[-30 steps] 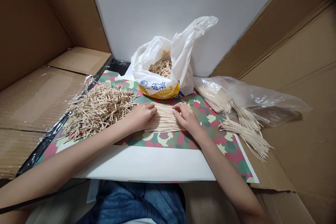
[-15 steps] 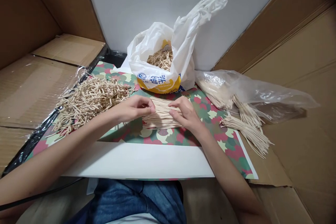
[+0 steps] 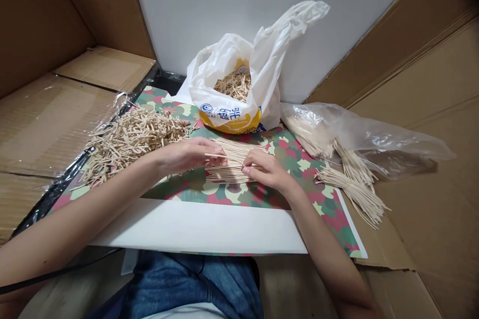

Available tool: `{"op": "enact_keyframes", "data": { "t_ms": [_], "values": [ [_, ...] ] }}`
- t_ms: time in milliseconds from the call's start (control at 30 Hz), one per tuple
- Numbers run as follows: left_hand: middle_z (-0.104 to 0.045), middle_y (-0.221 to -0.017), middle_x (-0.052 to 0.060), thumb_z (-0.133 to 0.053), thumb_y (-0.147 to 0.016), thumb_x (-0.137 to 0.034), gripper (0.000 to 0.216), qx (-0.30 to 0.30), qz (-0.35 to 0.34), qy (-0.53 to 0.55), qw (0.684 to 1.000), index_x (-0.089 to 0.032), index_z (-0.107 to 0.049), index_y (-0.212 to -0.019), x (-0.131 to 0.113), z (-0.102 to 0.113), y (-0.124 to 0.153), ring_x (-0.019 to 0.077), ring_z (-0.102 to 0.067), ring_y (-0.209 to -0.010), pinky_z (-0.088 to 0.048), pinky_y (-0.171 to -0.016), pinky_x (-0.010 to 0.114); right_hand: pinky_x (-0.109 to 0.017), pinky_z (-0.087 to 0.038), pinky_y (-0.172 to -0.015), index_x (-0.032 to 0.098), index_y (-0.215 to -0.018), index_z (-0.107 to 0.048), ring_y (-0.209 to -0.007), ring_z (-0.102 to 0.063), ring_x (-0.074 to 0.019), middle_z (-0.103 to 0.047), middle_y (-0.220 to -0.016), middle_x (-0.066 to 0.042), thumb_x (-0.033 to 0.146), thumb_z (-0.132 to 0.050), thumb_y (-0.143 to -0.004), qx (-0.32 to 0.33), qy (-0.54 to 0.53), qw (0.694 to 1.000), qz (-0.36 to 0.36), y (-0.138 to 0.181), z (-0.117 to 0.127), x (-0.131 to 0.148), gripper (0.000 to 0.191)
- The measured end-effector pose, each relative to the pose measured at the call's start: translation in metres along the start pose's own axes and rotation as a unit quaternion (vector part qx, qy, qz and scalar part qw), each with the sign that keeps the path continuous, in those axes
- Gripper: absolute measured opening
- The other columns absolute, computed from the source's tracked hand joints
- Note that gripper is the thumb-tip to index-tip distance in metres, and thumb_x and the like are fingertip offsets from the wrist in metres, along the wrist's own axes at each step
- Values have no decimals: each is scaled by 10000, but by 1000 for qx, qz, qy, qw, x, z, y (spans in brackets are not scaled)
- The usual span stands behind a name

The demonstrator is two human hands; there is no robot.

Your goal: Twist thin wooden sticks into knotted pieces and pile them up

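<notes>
Thin cream cords [image 3: 239, 147] lie side by side in a flat row on the patterned sheet. Over this row, my left hand [image 3: 196, 153] has its fingers curled round one cord, an end of which sticks out near the fingertips. My right hand [image 3: 266, 169] pinches a cord between thumb and forefinger at the row's right part; it appears to be the same cord, stretched between both hands. To the left of my left hand is a tangled heap of short, bent cords [image 3: 138, 137]. What the cords are made of I cannot tell.
Behind the row stands an open white plastic bag [image 3: 271, 89] with more tangled pieces inside. On the right, bundles of straight cords [image 3: 355, 194] lie beside a clear plastic bag [image 3: 374, 129]. Cardboard [image 3: 430, 124] walls flank the patterned sheet [image 3: 262, 197], whose near edge shows a white strip.
My right hand has closed from slightly parted fingers into a pinch. A cord now shows in my left hand and between the hands. The whole view has shifted slightly.
</notes>
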State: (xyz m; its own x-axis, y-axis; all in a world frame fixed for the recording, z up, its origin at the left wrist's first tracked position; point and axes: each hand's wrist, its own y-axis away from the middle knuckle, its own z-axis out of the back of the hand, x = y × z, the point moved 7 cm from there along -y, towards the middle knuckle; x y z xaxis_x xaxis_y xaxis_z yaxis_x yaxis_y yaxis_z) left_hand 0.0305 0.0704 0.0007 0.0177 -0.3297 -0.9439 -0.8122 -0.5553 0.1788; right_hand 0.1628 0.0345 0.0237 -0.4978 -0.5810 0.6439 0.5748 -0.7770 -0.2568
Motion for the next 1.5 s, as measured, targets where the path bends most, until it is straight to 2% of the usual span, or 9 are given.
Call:
{"op": "enact_keyframes", "data": {
  "t_ms": [100,267,533,767,900,967,1100,1233,1500],
  "values": [
    [-601,-726,65,-622,-702,-269,156,-3,0,18,1000,-134,-693,-740,2,-1,-1,145,-521,-668,-394,-612,238,-256,-344,-653,180,-687,-499,-683,-471,-127,-524,-681,8,218,-491,-836,42,-25,999,0,1,-7,-1,154],
    [-574,-645,31,-605,-691,-205,108,38,15,-15,999,-125,-673,-667,2,-10,-1,113,-491,-611,-366,-578,215,-250,-349,-658,178,-692,-514,-685,-475,-124,-534,-678,10,243,-489,-845,73,-42,996,-11,2,-8,-2,168],
    [-523,-617,-4,-593,-720,-205,96,24,23,-32,999,-120,-614,-681,11,-17,-2,90,-440,-575,-319,-538,206,-253,-362,-678,172,-745,-543,-702,-492,-128,-540,-716,-5,305,-369,-907,44,-59,996,-51,2,-8,1,273],
    [-575,-807,26,-570,-783,-270,168,-102,-113,-101,983,-148,-627,-884,-8,-23,2,125,-518,-740,-395,-659,223,-241,-380,-654,172,-703,-519,-670,-498,-119,-544,-702,7,276,-371,-896,14,-110,992,-63,2,-19,6,265],
    [-604,-879,59,-581,-779,-267,205,-119,-162,-139,970,-155,-664,-929,-15,-27,4,149,-536,-797,-404,-697,231,-237,-415,-594,175,-708,-509,-644,-520,-126,-529,-690,1,321,-389,-882,16,-174,978,-117,4,-27,0,257],
    [-611,-852,61,-597,-769,-255,174,-109,-165,-119,973,-147,-680,-878,-13,-29,3,148,-548,-785,-413,-696,231,-238,-431,-581,176,-750,-522,-646,-539,-129,-538,-720,-6,339,-398,-875,22,-208,968,-138,5,-30,-2,240],
    [-612,-761,35,-591,-780,-265,134,-82,-144,16,986,-154,-654,-820,-1,-31,-1,139,-574,-713,-441,-656,245,-243,-434,-588,172,-778,-531,-630,-551,-126,-548,-684,-1,348,-402,-873,29,-234,961,-147,5,-33,0,237],
    [-613,-713,26,-573,-796,-270,120,-63,-144,84,984,-160,-617,-811,4,-35,-3,153,-594,-672,-460,-644,283,-239,-428,-587,186,-865,-508,-610,-539,-111,-534,-651,19,349,-422,-863,-13,-273,949,-160,3,-32,5,184],
    [-620,-750,33,-609,-765,-261,127,-63,-122,125,983,-156,-605,-836,8,-38,-3,159,-599,-612,-460,-622,310,-222,-397,-489,190,-730,-485,-481,-462,-84,-533,-546,32,333,-487,-801,-109,-370,903,-189,6,-39,3,160]
  ]
}}
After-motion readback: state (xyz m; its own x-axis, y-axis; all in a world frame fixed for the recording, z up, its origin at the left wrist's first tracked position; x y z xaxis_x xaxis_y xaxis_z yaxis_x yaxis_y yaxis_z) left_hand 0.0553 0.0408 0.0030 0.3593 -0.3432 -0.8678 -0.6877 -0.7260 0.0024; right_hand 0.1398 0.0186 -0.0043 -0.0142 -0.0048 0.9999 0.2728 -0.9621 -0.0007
